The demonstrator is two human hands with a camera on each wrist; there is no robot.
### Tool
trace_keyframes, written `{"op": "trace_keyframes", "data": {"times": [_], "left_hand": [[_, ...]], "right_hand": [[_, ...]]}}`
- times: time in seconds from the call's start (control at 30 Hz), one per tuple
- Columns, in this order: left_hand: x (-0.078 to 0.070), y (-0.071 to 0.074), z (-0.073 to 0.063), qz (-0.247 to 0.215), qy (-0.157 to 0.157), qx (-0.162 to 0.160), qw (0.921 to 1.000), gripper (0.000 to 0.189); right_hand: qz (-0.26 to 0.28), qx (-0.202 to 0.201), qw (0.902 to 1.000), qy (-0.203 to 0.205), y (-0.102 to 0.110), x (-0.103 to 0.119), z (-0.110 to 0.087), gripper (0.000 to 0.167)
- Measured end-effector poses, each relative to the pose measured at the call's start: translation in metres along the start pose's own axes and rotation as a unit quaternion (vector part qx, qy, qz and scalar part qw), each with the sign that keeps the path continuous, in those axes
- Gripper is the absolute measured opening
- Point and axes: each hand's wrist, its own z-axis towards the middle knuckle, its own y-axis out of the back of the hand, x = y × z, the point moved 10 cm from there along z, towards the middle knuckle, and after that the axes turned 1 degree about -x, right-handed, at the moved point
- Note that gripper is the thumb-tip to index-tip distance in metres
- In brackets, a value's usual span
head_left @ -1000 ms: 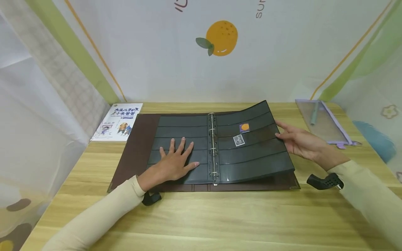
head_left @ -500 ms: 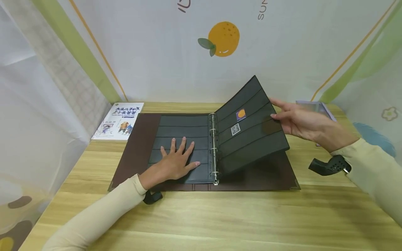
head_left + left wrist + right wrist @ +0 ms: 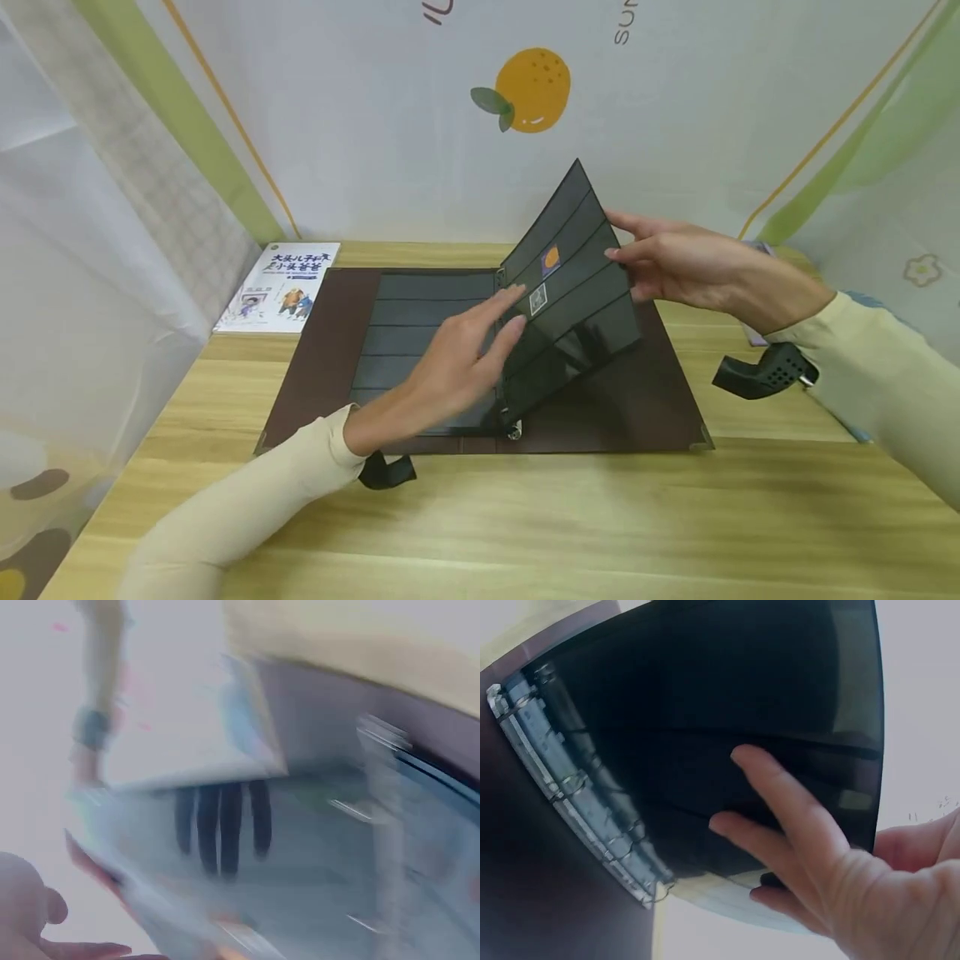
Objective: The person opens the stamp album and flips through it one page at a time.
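A brown ring-binder stamp album (image 3: 660, 400) lies spread on the table. My right hand (image 3: 686, 262) pinches the outer edge of the black pages (image 3: 585, 317) and holds them up at a slant. In the right wrist view its fingers (image 3: 780, 802) lie along the back of the lifted pages. Two small stamps, one with an orange disc (image 3: 551, 259) and one black-and-white (image 3: 538, 299), sit in the page strips. My left hand (image 3: 457, 358), fingers extended, hovers over the left pages (image 3: 397, 325), its fingertips near the lifted page's face. The rings are mostly hidden behind it.
A white picture booklet (image 3: 277, 287) lies at the back left of the wooden table (image 3: 480, 525). A lilac-edged pouch (image 3: 756, 335) at the right is mostly hidden by my right arm. A printed curtain (image 3: 660, 150) hangs behind the table.
My right hand has raised the right-hand pages and swung them leftward and up. My left hand has come off the left pages and moved right toward the rings.
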Motion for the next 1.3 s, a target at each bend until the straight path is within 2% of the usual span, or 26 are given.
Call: {"op": "trace_keyframes", "data": {"times": [0.07, 0.13, 0.2, 0.3, 0.37, 0.53, 0.63, 0.73, 0.77, 0.8, 0.83, 0.9, 1.0, 1.03, 1.07, 1.1, 1.17, 1.3], "left_hand": [[-0.02, 0.0, 0.004, -0.074, 0.007, 0.016, 0.9971, 0.051], [-0.031, -0.003, 0.007, -0.128, 0.042, 0.046, 0.9898, 0.052], [-0.035, -0.005, 0.009, -0.153, 0.083, 0.072, 0.9821, 0.055], [-0.034, -0.003, 0.01, -0.168, 0.135, 0.087, 0.9726, 0.058], [-0.032, 0.002, 0.009, -0.16, 0.154, 0.089, 0.971, 0.061], [-0.029, 0.015, 0.005, -0.159, 0.172, 0.083, 0.9686, 0.068], [-0.025, 0.02, 0.001, -0.192, 0.185, 0.078, 0.9605, 0.068], [-0.02, 0.023, -0.003, -0.228, 0.201, 0.074, 0.9498, 0.066], [-0.018, 0.024, -0.005, -0.237, 0.207, 0.073, 0.9465, 0.066], [-0.017, 0.024, -0.006, -0.243, 0.21, 0.072, 0.9444, 0.067], [-0.015, 0.025, -0.007, -0.251, 0.214, 0.072, 0.9412, 0.067], [-0.013, 0.027, -0.01, -0.268, 0.22, 0.069, 0.9355, 0.067], [-0.008, 0.033, -0.014, -0.296, 0.226, 0.055, 0.9266, 0.065], [-0.006, 0.037, -0.015, -0.303, 0.227, 0.048, 0.9242, 0.064], [-0.005, 0.041, -0.017, -0.31, 0.226, 0.041, 0.9226, 0.064], [-0.002, 0.045, -0.018, -0.315, 0.229, 0.035, 0.9203, 0.064], [0.003, 0.053, -0.022, -0.325, 0.23, 0.027, 0.9169, 0.065], [0.022, 0.072, -0.033, -0.315, 0.25, 0.019, 0.9156, 0.062]], "right_hand": [[-0.003, -0.008, 1.0, -0.003, -0.002, 0.003, 0.001, 0.072], [-0.006, -0.004, 1.0, -0.002, -0.007, 0.007, 0.002, 0.073], [-0.009, 0.004, 0.9999, -0.006, -0.015, 0.011, 0.005, 0.076], [-0.019, 0.02, 0.9995, -0.014, -0.029, 0.017, 0.01, 0.081], [-0.026, 0.027, 0.9991, -0.02, -0.039, 0.021, 0.014, 0.082], [-0.053, 0.024, 0.9982, -0.013, -0.06, 0.034, 0.021, 0.082], [-0.083, 0.012, 0.9965, 0.006, -0.067, 0.038, 0.023, 0.08], [-0.149, -0.01, 0.9871, 0.059, -0.067, 0.038, 0.024, 0.073], [-0.182, -0.021, 0.9799, 0.078, -0.065, 0.035, 0.024, 0.071], [-0.226, -0.034, 0.9685, 0.099, -0.063, 0.031, 0.024, 0.069], [-0.276, -0.047, 0.9527, 0.117, -0.06, 0.024, 0.025, 0.067], [-0.374, -0.06, 0.9151, 0.138, -0.052, 0.003, 0.027, 0.064], [-0.503, -0.058, 0.853, 0.127, -0.038, -0.045, 0.031, 0.066], [-0.533, -0.049, 0.8365, 0.118, -0.033, -0.062, 0.031, 0.067], [-0.552, -0.039, 0.8262, 0.107, -0.029, -0.079, 0.031, 0.068], [-0.567, -0.029, 0.8184, 0.092, -0.026, -0.095, 0.03, 0.069], [-0.581, -0.015, 0.8102, 0.075, -0.02, -0.118, 0.029, 0.07], [-0.575, -0.001, 0.816, 0.06, -0.017, -0.137, 0.028, 0.07]]}}
